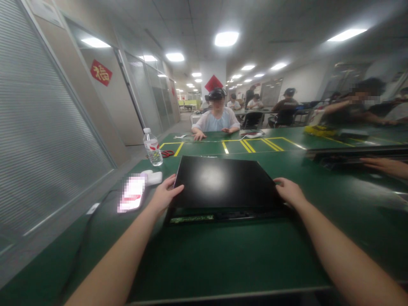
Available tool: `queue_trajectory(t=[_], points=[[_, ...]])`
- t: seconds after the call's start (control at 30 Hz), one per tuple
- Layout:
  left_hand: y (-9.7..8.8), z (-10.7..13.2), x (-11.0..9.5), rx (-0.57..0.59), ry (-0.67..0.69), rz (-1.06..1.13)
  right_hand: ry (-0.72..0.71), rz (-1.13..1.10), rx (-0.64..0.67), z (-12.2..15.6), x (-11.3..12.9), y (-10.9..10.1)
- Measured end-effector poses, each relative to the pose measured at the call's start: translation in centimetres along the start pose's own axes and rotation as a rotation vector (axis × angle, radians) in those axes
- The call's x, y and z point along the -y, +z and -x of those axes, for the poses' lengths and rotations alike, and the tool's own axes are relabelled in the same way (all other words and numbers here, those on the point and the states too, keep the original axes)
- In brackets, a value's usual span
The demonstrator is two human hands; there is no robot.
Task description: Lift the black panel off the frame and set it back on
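Observation:
A flat black panel (223,180) like a display screen lies face down on the green table (229,255) in front of me. A strip of circuit board shows along its near edge. My left hand (164,195) grips the panel's left edge, fingers wrapped over it. My right hand (288,191) holds the right edge in the same way.
A phone (132,194) and a small white object (153,177) lie left of the panel, with a water bottle (153,146) and red scissors (167,153) behind. A person sits opposite at the far side. Another person's hand (387,165) rests near a second dark panel (357,154) at the right.

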State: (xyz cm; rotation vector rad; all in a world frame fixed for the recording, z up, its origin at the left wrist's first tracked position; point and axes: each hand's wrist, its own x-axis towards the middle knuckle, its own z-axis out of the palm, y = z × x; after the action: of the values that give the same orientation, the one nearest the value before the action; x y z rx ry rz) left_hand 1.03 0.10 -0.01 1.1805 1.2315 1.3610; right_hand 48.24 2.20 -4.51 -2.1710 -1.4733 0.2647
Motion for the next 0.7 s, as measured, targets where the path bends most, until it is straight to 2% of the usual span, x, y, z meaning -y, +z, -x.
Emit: queue_trajectory(t=[0.17,0.37,0.6,0.7], points=[[0.1,0.2,-0.1,0.035,0.109,-0.056,0.033,-0.137,0.01,0.0,0.6,-0.3],[0.2,0.1,0.2,0.069,0.165,0.012,0.116,-0.406,0.044,0.0,1.0,-0.2],[0.2,0.2,0.1,0.031,0.067,0.121,0.183,-0.742,-0.023,0.0,1.0,-0.6],[0.0,0.1,-0.1,0.011,0.007,0.171,0.132,-0.869,-0.019,0.4,1.4,-1.4]])
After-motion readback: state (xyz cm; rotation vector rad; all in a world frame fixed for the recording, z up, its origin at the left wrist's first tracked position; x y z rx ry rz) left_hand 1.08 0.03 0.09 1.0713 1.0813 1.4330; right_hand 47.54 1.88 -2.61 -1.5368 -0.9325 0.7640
